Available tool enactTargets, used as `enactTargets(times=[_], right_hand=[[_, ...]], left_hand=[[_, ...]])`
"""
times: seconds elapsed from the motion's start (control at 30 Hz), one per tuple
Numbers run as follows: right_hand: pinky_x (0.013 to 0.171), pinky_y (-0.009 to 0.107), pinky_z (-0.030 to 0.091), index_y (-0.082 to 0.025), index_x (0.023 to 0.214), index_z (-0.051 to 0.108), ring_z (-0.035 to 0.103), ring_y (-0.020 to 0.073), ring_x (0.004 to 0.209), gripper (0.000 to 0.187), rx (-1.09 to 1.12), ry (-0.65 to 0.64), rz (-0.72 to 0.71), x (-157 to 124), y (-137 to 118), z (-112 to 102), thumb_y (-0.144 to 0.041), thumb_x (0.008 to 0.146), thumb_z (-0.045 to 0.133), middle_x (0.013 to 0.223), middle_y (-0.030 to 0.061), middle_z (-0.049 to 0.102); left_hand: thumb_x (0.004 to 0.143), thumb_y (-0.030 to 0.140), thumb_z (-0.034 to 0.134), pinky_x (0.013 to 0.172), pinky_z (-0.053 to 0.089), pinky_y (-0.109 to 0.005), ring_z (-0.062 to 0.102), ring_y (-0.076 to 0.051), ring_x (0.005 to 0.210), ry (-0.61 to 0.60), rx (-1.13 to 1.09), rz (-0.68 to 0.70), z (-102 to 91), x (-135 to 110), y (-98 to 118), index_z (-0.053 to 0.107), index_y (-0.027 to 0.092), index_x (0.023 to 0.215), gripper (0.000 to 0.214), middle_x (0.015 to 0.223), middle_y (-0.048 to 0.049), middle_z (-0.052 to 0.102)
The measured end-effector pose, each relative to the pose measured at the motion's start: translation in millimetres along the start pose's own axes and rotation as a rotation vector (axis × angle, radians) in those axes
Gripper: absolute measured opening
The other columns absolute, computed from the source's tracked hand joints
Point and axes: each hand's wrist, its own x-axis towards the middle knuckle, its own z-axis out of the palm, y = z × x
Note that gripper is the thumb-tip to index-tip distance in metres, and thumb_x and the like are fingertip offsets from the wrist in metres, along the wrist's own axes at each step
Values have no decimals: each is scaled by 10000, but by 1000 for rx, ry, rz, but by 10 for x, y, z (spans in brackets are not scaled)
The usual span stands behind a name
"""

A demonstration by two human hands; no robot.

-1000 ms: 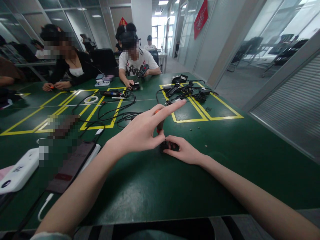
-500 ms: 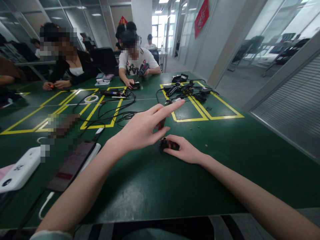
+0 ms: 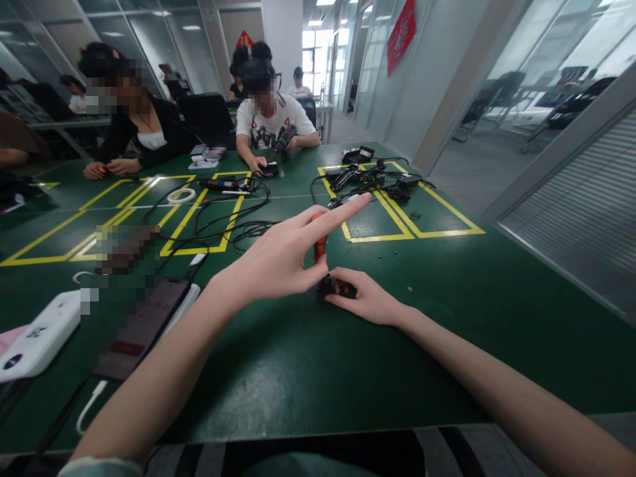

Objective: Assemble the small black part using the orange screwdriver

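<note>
Two hands meet at the centre of the frame over a small black part [image 3: 328, 288] that sits on the green table [image 3: 447, 318]. A screwdriver with an orange handle [image 3: 318, 244] stands upright on that part. The left hand [image 3: 278, 262] pinches the handle between thumb and middle fingers, with its index finger stretched straight out toward the upper right. The right hand [image 3: 365, 298] lies low on the table, its fingers curled around the black part and holding it in place from the right side.

Just beyond the hands, yellow tape outlines [image 3: 417, 225] mark rectangles on the table. A tangle of black cables [image 3: 223, 222] spreads across the middle left, and a heap of black chargers and leads [image 3: 370, 177] sits inside the outline at upper centre right. At the lower left lie a white device [image 3: 37, 338] and a dark flat phone [image 3: 144, 328]. Across the table in the upper left sit two other people: one in a white shirt [image 3: 271, 122] holding a power tool [image 3: 284, 140], one in a black top [image 3: 144, 129] with both hands down on the table.
</note>
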Motion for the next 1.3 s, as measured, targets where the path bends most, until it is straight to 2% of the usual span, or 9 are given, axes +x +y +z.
enactTargets(times=[0.2,0.37,0.53,0.63,0.8,0.97,1.17,1.3], right_hand=[[691,303,494,-185,1070,657,598,170,747,196,4,15,1,-1,23,15,-299,914,684,915,35,678],[687,300,491,-192,1053,656,597,169,749,174,-1,3,1,1,10,4,-294,914,682,919,35,676],[686,300,495,-193,1053,659,599,168,745,172,-1,14,-1,0,10,9,-290,913,683,917,36,686],[689,302,498,-190,1053,661,602,170,753,169,-4,2,-2,0,9,6,-291,918,677,935,45,692],[688,302,500,-196,1066,666,603,172,750,178,-26,2,4,-5,5,-2,-300,922,677,922,41,690],[703,308,500,-195,1068,663,596,173,757,182,-13,0,-2,-5,11,-3,-306,924,670,927,43,691],[698,306,497,-197,1065,660,599,172,757,183,-2,6,9,-2,24,9,-299,913,680,935,40,694],[709,308,501,-194,1055,659,602,172,767,171,-4,4,-3,-4,22,8,-295,919,674,947,44,695]], left_hand=[[957,190,567,858,527,-315,592,-177,916,20,13,-12,7,3,-15,210,295,1651,787,1289,-93,609],[944,117,520,884,519,-326,588,-172,931,10,-35,-2,0,3,-17,142,305,1666,837,1346,-98,585],[955,180,547,874,509,-327,590,-188,938,7,55,-41,-11,7,13,215,264,1655,779,1255,-100,606],[936,159,548,879,507,-315,586,-173,906,-6,16,-26,-14,7,17,196,262,1659,810,1226,-91,615],[939,137,542,852,510,-299,599,-191,990,-1,19,0,-20,5,3,166,292,1665,832,1265,-92,621],[924,151,566,930,504,-334,602,-206,1059,-5,38,5,-26,9,-3,143,288,1671,869,1356,-103,595],[953,171,556,857,506,-317,598,-180,898,27,50,23,-11,14,-14,182,291,1660,809,1221,-81,648],[942,156,552,872,507,-318,595,-176,905,3,5,2,-9,8,2,186,276,1659,814,1201,-79,641]])
